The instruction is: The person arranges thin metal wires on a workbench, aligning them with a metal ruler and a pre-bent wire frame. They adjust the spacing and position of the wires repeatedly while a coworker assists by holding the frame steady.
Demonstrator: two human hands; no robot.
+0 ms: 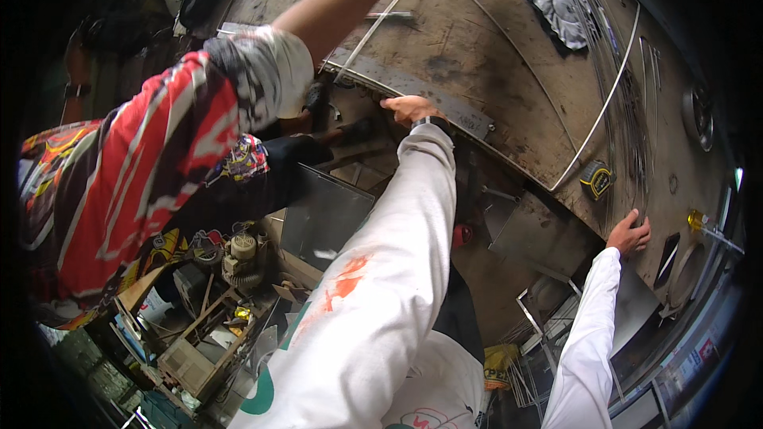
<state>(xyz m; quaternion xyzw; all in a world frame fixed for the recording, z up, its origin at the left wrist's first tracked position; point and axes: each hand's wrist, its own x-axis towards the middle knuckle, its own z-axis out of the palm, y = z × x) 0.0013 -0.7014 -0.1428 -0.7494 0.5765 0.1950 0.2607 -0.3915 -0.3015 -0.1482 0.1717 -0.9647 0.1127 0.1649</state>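
Extends left hand point(410, 109) to edge of workbench point(457, 36) beside bent pale rod point(574, 161); rests right hand point(629, 235) near 1 tape measure point(596, 180); cannot tell either grip.

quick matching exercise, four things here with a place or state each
1. black-and-yellow tape measure
2. yellow-handled metal tool
3. crumpled grey patterned cloth
4. person's left hand

a. by the long thin metal rods' far end
b. dark band at wrist
c. right of the right hand
d. by the bent pale strip's corner

Pairs: 1d, 2c, 3a, 4b
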